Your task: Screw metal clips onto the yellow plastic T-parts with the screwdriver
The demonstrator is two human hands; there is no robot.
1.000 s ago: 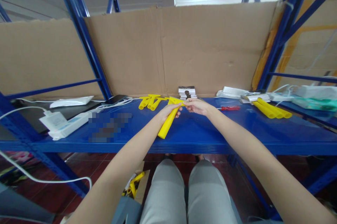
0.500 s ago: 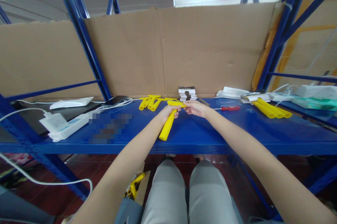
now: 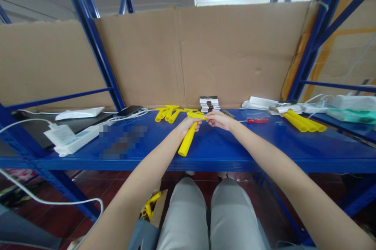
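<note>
head view: the yellow t-shaped tool (image 3: pixel 187 142) is at the blue shelf (image 3: pixel 223 150), left of the red screwdriver (image 3: pixel 257 120), its handle slanting toward the person; contact with the surface cannot be confirmed. assessed as light, stiff plastic, smooth enough to turn in the fingers, unlikely to break. sound holds: the round handle just under the crossbar, and the crossbar's end. left hand (image 3: pixel 189 124) is closed around the upper handle; right hand (image 3: pixel 217 120), nearer the screwdriver, pinches the crossbar's end, any small part between its fingertips not discernible. both arms reach forward, converging left of the screwdriver. similar yellow pieces (image 3: pixel 169 115) lie farther left of it, yellow tubes (image 3: pixel 302 121) to its right.
</note>
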